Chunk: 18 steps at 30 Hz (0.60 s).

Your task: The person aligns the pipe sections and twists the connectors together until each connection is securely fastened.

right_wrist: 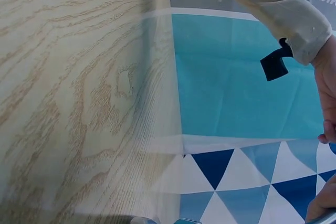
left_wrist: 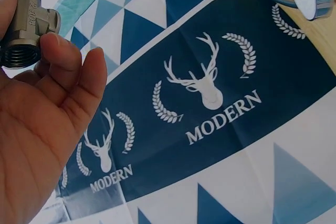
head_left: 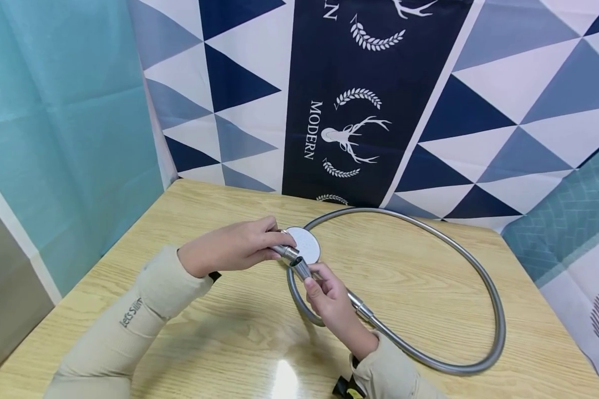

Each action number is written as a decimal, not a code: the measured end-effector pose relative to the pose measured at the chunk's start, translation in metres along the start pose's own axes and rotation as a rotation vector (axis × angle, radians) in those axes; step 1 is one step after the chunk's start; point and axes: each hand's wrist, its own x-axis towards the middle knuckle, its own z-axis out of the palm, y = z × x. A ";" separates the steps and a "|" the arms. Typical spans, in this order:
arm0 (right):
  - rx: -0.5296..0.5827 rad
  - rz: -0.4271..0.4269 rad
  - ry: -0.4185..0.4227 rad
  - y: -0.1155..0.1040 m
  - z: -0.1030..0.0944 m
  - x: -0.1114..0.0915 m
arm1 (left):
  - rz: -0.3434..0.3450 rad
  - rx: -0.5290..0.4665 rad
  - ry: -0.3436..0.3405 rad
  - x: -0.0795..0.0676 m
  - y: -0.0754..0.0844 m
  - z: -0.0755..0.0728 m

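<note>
Metal fitting (head_left: 289, 252), pinched by the left hand (head_left: 234, 246), angles toward the conical hose end (head_left: 300, 268) gripped by the right hand (head_left: 333, 303). Just beyond I view the shower head (head_left: 304, 244); rightward, the grey hose (head_left: 497, 310) loops across the wooden table (head_left: 219, 343).

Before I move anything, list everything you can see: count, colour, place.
Table: one, light wood, beneath everything
Metal fitting: one, silver-grey, held near the centre
Conical connector: one, silver-grey, held just below the fitting
Disc: one, white-faced, beside the fitting
Hose: one, grey, looped toward the right
Cylindrical joint: one, silver, on the hose
Patterned backdrop: one, white, blue and navy, behind the table
Left sheet: one, mostly teal, left side
Right cloth: one, teal and white, right edge
Sleeves: two, beige, on the forearms
Left hand: one, bare, holding the fitting
Right hand: one, bare, holding the connector
</note>
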 end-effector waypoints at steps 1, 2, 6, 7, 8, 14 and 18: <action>-0.006 0.001 0.000 0.000 0.000 0.000 | -0.002 -0.003 -0.002 0.000 -0.001 0.001; -0.011 -0.001 0.000 0.000 0.000 0.000 | -0.005 -0.005 -0.005 -0.001 -0.001 0.002; -0.017 -0.006 0.004 0.001 0.002 0.001 | -0.014 -0.022 -0.018 -0.002 -0.001 0.004; -0.013 -0.009 0.004 0.001 0.003 0.001 | -0.016 -0.025 -0.021 -0.003 -0.001 0.003; -0.008 -0.012 0.002 0.001 0.004 0.001 | -0.018 -0.028 -0.024 -0.003 -0.001 0.003; -0.030 -0.003 0.007 0.001 0.009 0.003 | -0.023 -0.028 -0.030 -0.007 0.003 -0.001; -0.068 0.022 0.010 0.000 0.010 0.003 | -0.013 -0.021 -0.043 -0.009 0.003 -0.003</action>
